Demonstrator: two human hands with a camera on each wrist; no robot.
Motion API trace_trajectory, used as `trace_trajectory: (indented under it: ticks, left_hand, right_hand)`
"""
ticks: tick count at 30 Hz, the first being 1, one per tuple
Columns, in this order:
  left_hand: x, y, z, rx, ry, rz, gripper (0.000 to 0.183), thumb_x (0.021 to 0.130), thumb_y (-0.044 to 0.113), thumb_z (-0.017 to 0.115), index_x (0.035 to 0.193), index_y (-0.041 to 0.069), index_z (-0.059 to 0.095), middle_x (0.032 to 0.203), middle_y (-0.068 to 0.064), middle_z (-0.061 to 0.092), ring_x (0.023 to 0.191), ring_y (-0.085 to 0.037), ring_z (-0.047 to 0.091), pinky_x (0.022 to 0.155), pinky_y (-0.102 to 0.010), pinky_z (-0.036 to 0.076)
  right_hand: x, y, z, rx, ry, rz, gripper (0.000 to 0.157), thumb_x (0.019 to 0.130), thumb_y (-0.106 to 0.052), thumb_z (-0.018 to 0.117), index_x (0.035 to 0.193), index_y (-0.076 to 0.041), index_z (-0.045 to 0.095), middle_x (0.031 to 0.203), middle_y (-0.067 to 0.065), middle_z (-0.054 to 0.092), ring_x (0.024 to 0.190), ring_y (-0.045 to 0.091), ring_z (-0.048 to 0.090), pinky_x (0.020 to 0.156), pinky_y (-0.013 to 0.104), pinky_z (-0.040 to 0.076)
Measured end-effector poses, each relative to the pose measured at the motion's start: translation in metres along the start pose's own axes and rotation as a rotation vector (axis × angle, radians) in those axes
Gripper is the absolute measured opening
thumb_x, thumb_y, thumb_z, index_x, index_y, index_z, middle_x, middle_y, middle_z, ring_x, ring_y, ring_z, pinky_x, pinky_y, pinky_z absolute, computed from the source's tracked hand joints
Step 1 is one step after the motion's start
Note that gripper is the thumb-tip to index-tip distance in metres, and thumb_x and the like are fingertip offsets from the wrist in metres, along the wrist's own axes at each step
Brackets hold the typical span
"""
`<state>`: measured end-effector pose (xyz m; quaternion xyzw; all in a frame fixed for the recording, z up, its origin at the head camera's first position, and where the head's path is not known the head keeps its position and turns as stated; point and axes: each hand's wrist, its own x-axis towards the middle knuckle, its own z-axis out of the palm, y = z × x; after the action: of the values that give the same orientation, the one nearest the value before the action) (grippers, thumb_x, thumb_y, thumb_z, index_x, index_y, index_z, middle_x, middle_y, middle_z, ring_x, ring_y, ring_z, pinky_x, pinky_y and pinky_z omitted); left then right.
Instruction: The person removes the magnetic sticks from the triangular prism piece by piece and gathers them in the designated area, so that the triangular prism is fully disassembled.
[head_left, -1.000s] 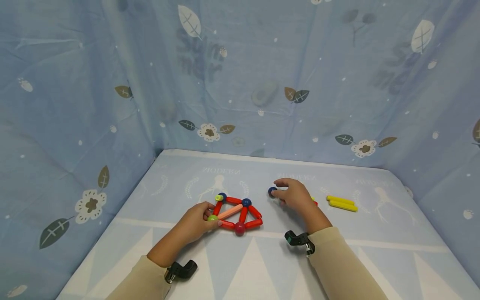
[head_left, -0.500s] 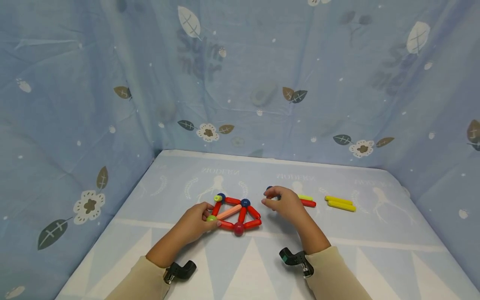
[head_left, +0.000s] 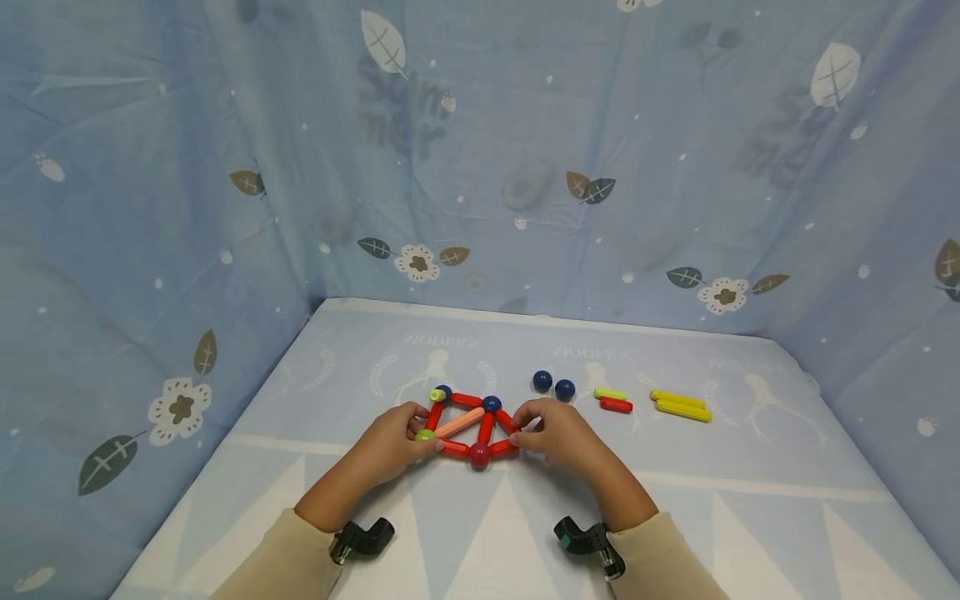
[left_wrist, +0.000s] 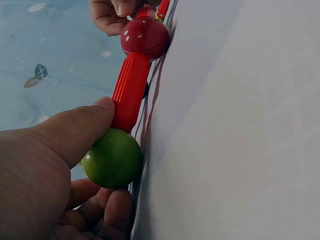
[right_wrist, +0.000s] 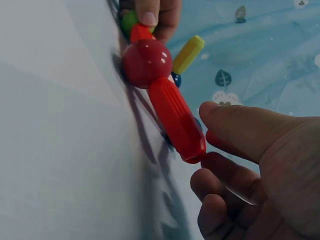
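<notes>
A flat frame of magnetic sticks and balls lies on the table. My left hand (head_left: 392, 446) holds its green ball (left_wrist: 112, 160) at the left corner, the thumb against a red stick (left_wrist: 131, 90). A red ball (head_left: 479, 456) sits at the front, a blue ball (head_left: 492, 404) behind it, and an orange stick (head_left: 460, 423) runs diagonally between green and blue. At the right corner my right hand (head_left: 558, 433) has thumb and fingers around the meeting ends of two red sticks (right_wrist: 176, 117); it seems to pinch the rear one, partly hidden. A yellow-green stick (right_wrist: 189, 54) rises from another blue ball.
Two loose blue balls (head_left: 553, 385) lie behind the right hand. Farther right are a short yellow-green stick (head_left: 610, 393), a short red stick (head_left: 616, 405) and two longer yellow sticks (head_left: 682, 406). A patterned blue curtain (head_left: 495, 150) stands around the table (head_left: 750, 450).
My right hand has left the loose blue balls and moved left and nearer to the frame's right corner. My left hand stays on the green ball.
</notes>
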<state>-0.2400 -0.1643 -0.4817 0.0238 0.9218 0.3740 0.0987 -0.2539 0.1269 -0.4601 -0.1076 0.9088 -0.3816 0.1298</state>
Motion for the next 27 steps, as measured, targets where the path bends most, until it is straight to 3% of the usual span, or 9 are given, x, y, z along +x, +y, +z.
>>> trace_trajectory:
  ticks: [7,19,27]
  left_hand:
    - [0.0,0.001,0.001,-0.002,-0.004,-0.002,0.062,0.085,0.034,0.089,0.132,0.005,0.061,0.103,-0.002,0.065,0.089,-0.017,0.057,0.08,-0.035,0.053]
    - [0.002,0.004,0.001,0.025,0.003,-0.022,0.062,0.085,0.037,0.088,0.131,0.007,0.061,0.102,-0.001,0.064,0.089,-0.017,0.057,0.08,-0.035,0.053]
    - [0.001,0.005,0.001,0.016,-0.005,-0.026,0.065,0.085,0.035,0.088,0.135,0.007,0.06,0.102,-0.001,0.064,0.09,-0.018,0.057,0.079,-0.035,0.053]
  right_hand:
    - [-0.003,0.008,0.006,-0.054,-0.006,-0.028,0.014,0.089,-0.023,0.085,0.096,-0.027,0.074,0.104,-0.002,0.064,0.091,0.019,0.059,0.075,0.032,0.053]
    - [-0.011,0.009,0.009,-0.124,-0.03,-0.032,0.017,0.09,-0.02,0.083,0.103,-0.028,0.075,0.097,-0.001,0.059,0.085,0.017,0.054,0.073,0.033,0.046]
    - [-0.013,0.012,0.009,0.011,-0.058,0.014,0.014,0.092,-0.02,0.081,0.102,-0.026,0.072,0.092,0.0,0.062,0.084,0.021,0.057,0.071,0.035,0.047]
